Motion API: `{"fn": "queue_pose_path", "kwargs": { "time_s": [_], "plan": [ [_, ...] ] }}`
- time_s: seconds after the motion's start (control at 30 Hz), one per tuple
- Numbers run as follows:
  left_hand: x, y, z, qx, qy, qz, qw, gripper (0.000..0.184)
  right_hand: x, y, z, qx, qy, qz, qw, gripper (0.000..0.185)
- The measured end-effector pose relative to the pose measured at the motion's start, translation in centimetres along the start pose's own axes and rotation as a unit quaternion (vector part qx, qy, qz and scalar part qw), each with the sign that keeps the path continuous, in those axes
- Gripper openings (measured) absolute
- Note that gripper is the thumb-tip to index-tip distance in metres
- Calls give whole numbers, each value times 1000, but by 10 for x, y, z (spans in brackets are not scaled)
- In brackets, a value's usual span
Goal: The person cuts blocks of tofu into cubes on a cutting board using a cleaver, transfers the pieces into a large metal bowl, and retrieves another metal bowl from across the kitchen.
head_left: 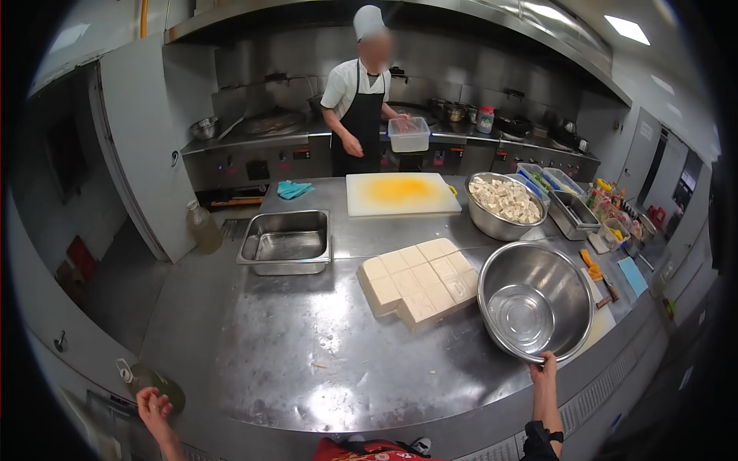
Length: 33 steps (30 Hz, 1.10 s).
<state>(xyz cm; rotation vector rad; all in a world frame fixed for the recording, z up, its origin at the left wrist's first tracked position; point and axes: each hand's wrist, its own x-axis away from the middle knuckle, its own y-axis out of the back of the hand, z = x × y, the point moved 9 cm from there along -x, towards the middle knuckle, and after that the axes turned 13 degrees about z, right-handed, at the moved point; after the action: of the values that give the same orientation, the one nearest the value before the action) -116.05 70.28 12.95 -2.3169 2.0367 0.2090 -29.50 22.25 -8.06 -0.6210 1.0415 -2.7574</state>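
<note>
My right hand [543,369] grips the near rim of a large, deep steel mixing bowl [569,307]. The bowl's inside faces me and looks bare; its far side stands right beside a big scored slab of tofu [419,280] on the steel table. Low at the left, my left hand [156,412] is off the table with its fingers loosely bent and apart, holding nothing. In the view it lies by a large jug with a pale handle [165,388]; I cannot tell whether they touch. Behind the mixing bowl sits another steel bowl filled with tofu cubes [503,201].
A steel pan [284,240] and a yellow-stained white cutting board [403,194] lie on the table [307,361]. Across it stands a co-worker [357,115] with a clear plastic tub [408,134]. Containers, bottles [603,203] and knives [607,288] crowd the right side.
</note>
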Motion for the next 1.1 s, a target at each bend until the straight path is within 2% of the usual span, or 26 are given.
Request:
{"fn": "queue_pose_path", "kwargs": {
  "time_s": [0.2, 0.37, 0.43, 0.5, 0.63, 0.67, 0.73, 0.83, 0.9, 0.97, 1.03, 1.1],
  "plan": [
    [44, -18, 63, -16, 99, 20, 995, 8, -4, -9, 6, -2, -6, 31, 1000, 17],
    [39, -60, 70, -55, 120, 83, 988, 10, 1, -19, 0, -16, -21, 58, 998, 21],
    [41, -81, 74, -51, 130, 107, 984, 8, -1, -15, 1, -9, -15, 50, 999, 29],
    [41, -109, 101, -57, 149, 182, 970, 8, 9, -21, 4, 12, -20, 40, 999, 31],
    [66, -147, 186, -94, 233, 256, 933, 7, 11, -21, 6, 50, -26, 26, 998, 34],
    [71, -142, 213, -137, 214, 254, 933, 6, 11, -21, 5, 50, -53, 37, 997, 33],
    [94, -120, 270, -221, 168, 255, 926, 7, 11, -24, 3, 50, -34, 53, 997, 38],
    [123, -59, 287, -340, 91, 134, 926, 10, 9, -25, 6, 48, -39, 64, 996, 38],
    [152, -6, 310, -302, 160, 47, 939, 9, 6, -21, 6, 43, -21, 61, 997, 37],
    [185, 44, 337, -275, 249, -30, 928, 9, -2, -14, 3, 48, -42, 63, 996, 35],
    [216, 72, 374, -397, 266, 86, 874, 12, -1, -16, 5, 63, -35, 84, 994, 34],
    [265, 88, 375, -324, 376, 106, 862, 12, 3, -16, 7, 65, -36, 65, 995, 34]
  ]
}}
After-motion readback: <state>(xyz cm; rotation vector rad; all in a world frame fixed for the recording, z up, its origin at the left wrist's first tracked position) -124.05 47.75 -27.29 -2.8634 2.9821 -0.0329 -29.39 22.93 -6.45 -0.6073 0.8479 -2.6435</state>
